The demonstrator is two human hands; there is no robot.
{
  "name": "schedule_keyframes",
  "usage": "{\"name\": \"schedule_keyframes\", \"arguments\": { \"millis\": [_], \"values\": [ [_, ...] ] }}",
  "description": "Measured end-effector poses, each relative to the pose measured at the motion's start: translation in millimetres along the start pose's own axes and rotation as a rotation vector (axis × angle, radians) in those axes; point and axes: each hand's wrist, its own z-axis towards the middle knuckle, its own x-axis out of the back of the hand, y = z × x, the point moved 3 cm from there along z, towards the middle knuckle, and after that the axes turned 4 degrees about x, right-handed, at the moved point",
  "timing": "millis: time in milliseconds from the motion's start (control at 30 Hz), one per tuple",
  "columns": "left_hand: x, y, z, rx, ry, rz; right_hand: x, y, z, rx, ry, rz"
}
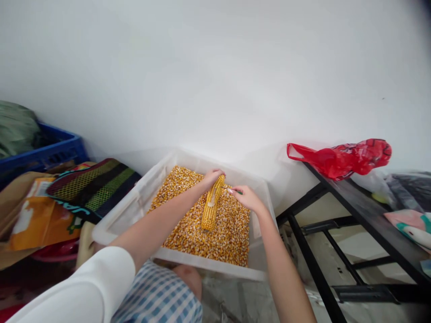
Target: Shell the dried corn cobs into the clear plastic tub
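Before a white wall, the left hand clasps a yellow corn cob, partly bare, most rows left, and the right hand pinches a slim green-ended tool, both above loose golden kernels in a translucent plastic tub.

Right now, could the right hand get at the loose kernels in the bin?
Likely yes: the right hand is over the loose kernels with nothing visible between, though it holds a thin tool.
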Motion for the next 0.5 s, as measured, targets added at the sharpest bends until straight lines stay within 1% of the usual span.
{"name": "schedule_keyframes", "arguments": {
  "millis": [133,233,300,367,500],
  "values": [
    [1.6,1,-1,0.065,-0.023,-0.007,-5,-5,1,-0.016,0.072,-0.149],
    [-2.9,0,-3,0.166,-0.143,-0.071,-10,-7,2,-0.006,0.087,-0.254],
    [-6.3,-1,-4,0.211,-0.190,-0.094,-11,-9,1,-0.005,0.081,-0.312],
    [-7.2,-1,-4,0.199,-0.147,-0.071,-10,-10,0,-0.008,0.068,-0.360],
    [-3.7,-7,5,0.108,0.008,0.026,-8,-12,-2,-0.013,0.040,-0.411]
  ]
}}
